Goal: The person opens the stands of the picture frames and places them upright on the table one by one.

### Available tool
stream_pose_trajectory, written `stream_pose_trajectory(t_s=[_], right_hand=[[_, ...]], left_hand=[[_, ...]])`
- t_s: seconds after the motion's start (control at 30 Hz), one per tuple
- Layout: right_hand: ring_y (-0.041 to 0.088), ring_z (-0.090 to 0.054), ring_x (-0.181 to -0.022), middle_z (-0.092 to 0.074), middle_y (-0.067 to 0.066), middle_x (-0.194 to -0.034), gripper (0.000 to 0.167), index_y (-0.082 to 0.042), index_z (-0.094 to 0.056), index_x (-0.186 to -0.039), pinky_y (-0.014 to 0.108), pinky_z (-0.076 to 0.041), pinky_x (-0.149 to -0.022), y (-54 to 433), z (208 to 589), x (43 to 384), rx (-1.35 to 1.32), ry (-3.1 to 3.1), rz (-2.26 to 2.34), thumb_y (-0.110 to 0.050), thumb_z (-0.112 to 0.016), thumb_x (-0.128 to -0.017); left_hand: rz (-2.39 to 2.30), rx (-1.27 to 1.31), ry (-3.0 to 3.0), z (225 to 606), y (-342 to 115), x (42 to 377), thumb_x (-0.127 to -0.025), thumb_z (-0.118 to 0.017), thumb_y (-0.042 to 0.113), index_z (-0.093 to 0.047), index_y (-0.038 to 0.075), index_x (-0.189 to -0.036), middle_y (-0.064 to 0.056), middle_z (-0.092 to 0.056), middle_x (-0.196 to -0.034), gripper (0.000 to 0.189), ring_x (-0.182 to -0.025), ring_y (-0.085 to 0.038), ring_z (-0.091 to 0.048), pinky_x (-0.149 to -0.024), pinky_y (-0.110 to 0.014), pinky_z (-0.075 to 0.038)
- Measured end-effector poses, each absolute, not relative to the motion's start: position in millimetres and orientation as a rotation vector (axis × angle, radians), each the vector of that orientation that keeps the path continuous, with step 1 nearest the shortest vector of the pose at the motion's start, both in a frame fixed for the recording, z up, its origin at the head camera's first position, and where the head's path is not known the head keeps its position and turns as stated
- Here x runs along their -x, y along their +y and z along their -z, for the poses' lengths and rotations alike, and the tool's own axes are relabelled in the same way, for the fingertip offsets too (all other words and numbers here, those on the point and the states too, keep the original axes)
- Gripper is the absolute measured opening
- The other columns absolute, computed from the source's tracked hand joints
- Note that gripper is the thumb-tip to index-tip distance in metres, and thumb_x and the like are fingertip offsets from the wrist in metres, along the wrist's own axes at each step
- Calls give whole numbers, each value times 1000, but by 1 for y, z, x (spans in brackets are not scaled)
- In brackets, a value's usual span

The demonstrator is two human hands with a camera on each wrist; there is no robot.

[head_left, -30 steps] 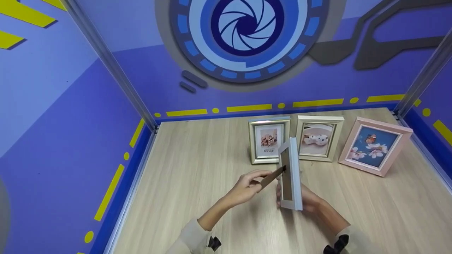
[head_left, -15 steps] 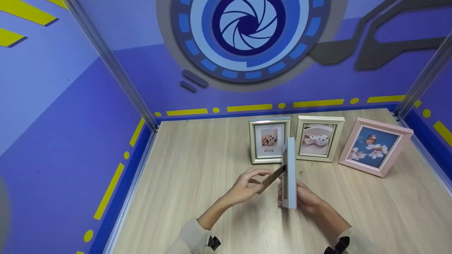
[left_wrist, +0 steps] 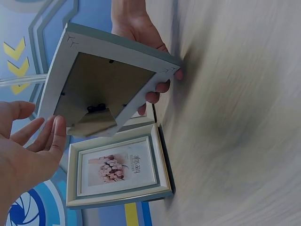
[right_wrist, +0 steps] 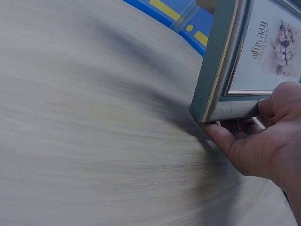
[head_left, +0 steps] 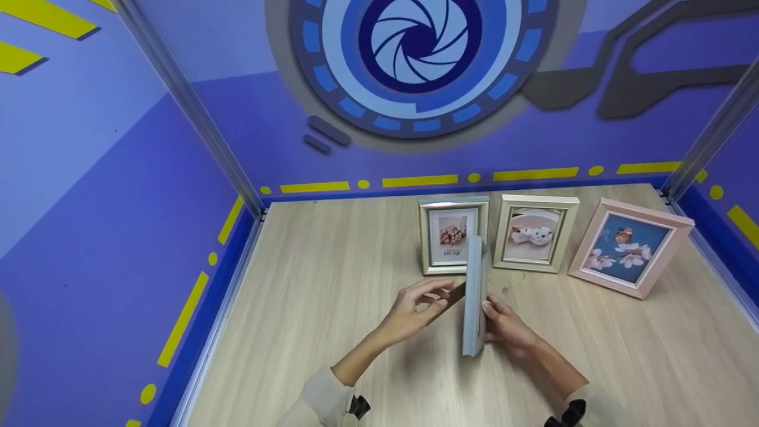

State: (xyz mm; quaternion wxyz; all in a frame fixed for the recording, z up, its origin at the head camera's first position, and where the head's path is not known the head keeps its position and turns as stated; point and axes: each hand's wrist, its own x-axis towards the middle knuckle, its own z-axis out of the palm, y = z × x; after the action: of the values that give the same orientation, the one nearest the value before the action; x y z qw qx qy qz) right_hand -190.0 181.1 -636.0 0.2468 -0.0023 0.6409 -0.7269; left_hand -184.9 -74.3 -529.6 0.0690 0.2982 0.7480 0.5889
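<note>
A pale blue picture frame is held upright, edge-on in the head view. My right hand grips its lower part, with the thumb on the front border and fingers reaching round to the back. On the front, the right wrist view shows a flower picture. A brown stand leg is swung out from the backing. Beside the leg is my left hand, its fingers relaxed and spread, with fingertips right at the leg's edge.
Behind stand a gold-rimmed frame, a cream frame and a pink frame, all with pictures. They stand on a wood-grain table between blue-purple panels.
The held frame has turned, so its back no longer shows in the head view and a sliver of its front does. It has shifted slightly left. My left hand stays nearly in place.
</note>
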Motion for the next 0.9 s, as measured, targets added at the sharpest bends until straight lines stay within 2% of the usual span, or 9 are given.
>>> stream_pose_trajectory(t_s=[0.23,0.4,0.53,0.63,0.8,0.9], right_hand=[[15,-60,-111,-56,11,-133,58,-4,-20,-159,36,-59,-81,179,636,192,-35,1822,2002,-32,-37,-112],[28,-55,-126,-37,26,-154,56,-3,-23,-159,39,-60,-85,175,632,192,-154,1935,1976,-29,-39,-112],[38,-46,-139,-35,29,-156,58,1,-25,-157,40,-56,-97,174,630,192,-172,2004,1966,-30,-43,-110],[34,-51,-133,-42,27,-151,55,1,-31,-154,40,-56,-95,174,627,193,-159,2048,1961,-29,-45,-110],[17,-58,-112,-50,21,-141,50,-1,-38,-149,41,-61,-80,174,624,194,-140,2073,1988,-27,-51,-108],[17,-59,-110,-49,23,-142,52,-1,-37,-150,42,-61,-81,174,622,195,-147,2064,2011,-27,-53,-107]], left_hand=[[-1736,-818,2232,539,-76,188,-101,-62,10,-57,0,-142,-20,-65,-133,43,-116,-35,-66,-98,-36,-58],[-1723,-737,2267,541,-79,190,-98,-67,12,-57,1,-143,-20,-67,-128,47,-109,-26,-68,-92,-31,-59],[-1782,-608,2304,544,-82,194,-93,-73,12,-62,1,-136,-19,-70,-117,45,-99,-19,-68,-84,-25,-59],[-1817,-516,2351,548,-84,196,-91,-75,11,-64,0,-130,-19,-71,-110,42,-95,-19,-67,-78,-23,-59],[-1799,-443,2438,552,-88,196,-90,-74,10,-66,-2,-124,-19,-73,-104,37,-93,-20,-68,-78,-27,-60],[-1775,-425,2476,553,-90,197,-91,-73,11,-66,-1,-124,-17,-73,-106,35,-94,-19,-67,-80,-28,-60]])
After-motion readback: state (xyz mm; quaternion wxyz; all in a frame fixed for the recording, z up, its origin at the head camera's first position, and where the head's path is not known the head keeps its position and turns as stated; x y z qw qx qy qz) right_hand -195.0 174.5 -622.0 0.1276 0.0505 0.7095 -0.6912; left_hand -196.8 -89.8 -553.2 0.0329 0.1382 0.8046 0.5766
